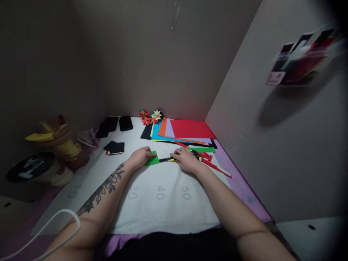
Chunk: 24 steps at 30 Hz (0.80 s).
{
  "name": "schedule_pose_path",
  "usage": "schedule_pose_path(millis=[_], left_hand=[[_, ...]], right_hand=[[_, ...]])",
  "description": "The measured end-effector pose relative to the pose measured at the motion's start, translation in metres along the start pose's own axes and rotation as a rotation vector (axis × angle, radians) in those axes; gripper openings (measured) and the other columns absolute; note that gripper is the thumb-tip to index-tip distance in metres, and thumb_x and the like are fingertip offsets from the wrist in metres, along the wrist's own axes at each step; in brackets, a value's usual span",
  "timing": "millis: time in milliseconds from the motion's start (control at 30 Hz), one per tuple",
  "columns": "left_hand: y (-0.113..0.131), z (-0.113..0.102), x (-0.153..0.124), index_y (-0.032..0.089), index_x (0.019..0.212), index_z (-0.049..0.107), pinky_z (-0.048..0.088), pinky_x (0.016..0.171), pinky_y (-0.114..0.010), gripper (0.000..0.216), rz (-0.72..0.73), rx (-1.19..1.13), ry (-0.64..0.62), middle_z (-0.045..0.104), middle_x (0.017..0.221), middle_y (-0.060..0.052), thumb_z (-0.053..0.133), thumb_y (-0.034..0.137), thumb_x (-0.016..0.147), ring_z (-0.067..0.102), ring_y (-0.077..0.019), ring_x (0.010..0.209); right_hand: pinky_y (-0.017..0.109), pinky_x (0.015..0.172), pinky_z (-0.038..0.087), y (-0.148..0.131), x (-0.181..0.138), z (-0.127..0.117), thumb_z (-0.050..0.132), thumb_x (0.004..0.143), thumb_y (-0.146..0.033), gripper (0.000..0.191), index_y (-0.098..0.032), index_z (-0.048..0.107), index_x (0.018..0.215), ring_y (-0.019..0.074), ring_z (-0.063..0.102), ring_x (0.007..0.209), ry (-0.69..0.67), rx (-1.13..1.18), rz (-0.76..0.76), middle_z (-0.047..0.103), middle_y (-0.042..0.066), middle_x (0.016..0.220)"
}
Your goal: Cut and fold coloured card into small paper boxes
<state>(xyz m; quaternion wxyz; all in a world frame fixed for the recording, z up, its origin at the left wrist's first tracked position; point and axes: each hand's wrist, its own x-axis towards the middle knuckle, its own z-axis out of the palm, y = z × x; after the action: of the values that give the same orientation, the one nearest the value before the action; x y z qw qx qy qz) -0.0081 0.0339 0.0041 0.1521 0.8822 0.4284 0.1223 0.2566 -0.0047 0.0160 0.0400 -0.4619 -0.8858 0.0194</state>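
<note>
My left hand [140,156] lies on the white cutting mat [152,195], its fingers pressing down a small green paper piece [152,160]. My right hand [185,160] is closed around a utility knife [166,159] with a yellow and black body. The blade end points left and meets the right edge of the green piece. Both forearms stretch forward over the mat.
A stack of coloured paper sheets [187,131] lies at the back right, with red and green paper strips [212,161] beside my right hand. Folded paper stars [150,116] sit at the back. Small black squares [114,147] and black cases [119,123] lie at the left.
</note>
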Motion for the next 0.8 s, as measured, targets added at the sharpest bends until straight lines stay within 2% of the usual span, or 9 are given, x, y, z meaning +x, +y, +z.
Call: schedule_pose_path(millis=[167, 333, 467, 800], left_hand=[[-0.004, -0.01, 0.003, 0.031, 0.113, 0.068, 0.036, 0.065, -0.024, 0.039, -0.024, 0.096, -0.095, 0.06, 0.088, -0.004, 0.036, 0.042, 0.094, 0.054, -0.0177, 0.077], [-0.005, -0.01, 0.009, 0.033, 0.119, 0.065, 0.037, 0.067, -0.024, 0.039, -0.037, 0.166, -0.169, 0.059, 0.09, -0.005, 0.035, 0.037, 0.094, 0.056, -0.0171, 0.078], [-0.004, -0.007, 0.009, 0.035, 0.123, 0.062, 0.038, 0.068, -0.025, 0.039, -0.057, 0.187, -0.168, 0.06, 0.092, -0.005, 0.038, 0.032, 0.093, 0.057, -0.0172, 0.078], [0.0, -0.004, 0.01, 0.035, 0.121, 0.064, 0.039, 0.068, -0.028, 0.038, -0.133, 0.169, -0.139, 0.061, 0.092, -0.008, 0.041, 0.035, 0.091, 0.058, -0.0211, 0.081]], right_hand=[[0.037, 0.092, 0.028, -0.01, 0.003, -0.001, 0.045, 0.091, -0.016, 0.037, -0.023, 0.057, 0.125, 0.0224, 0.049, 0.1, 0.001, -0.003, -0.023, 0.058, 0.01, 0.11], [0.037, 0.088, 0.028, -0.019, 0.01, -0.002, 0.042, 0.091, -0.017, 0.037, -0.022, 0.056, 0.124, 0.0227, 0.048, 0.097, -0.013, -0.029, -0.044, 0.057, 0.011, 0.11], [0.036, 0.087, 0.027, -0.022, 0.015, 0.0, 0.042, 0.09, -0.016, 0.037, -0.023, 0.056, 0.124, 0.0235, 0.048, 0.1, -0.03, -0.046, -0.049, 0.056, 0.012, 0.113], [0.036, 0.084, 0.028, -0.032, 0.017, -0.003, 0.042, 0.088, -0.015, 0.034, -0.02, 0.057, 0.118, 0.0247, 0.048, 0.1, -0.051, -0.101, -0.06, 0.055, 0.013, 0.111]])
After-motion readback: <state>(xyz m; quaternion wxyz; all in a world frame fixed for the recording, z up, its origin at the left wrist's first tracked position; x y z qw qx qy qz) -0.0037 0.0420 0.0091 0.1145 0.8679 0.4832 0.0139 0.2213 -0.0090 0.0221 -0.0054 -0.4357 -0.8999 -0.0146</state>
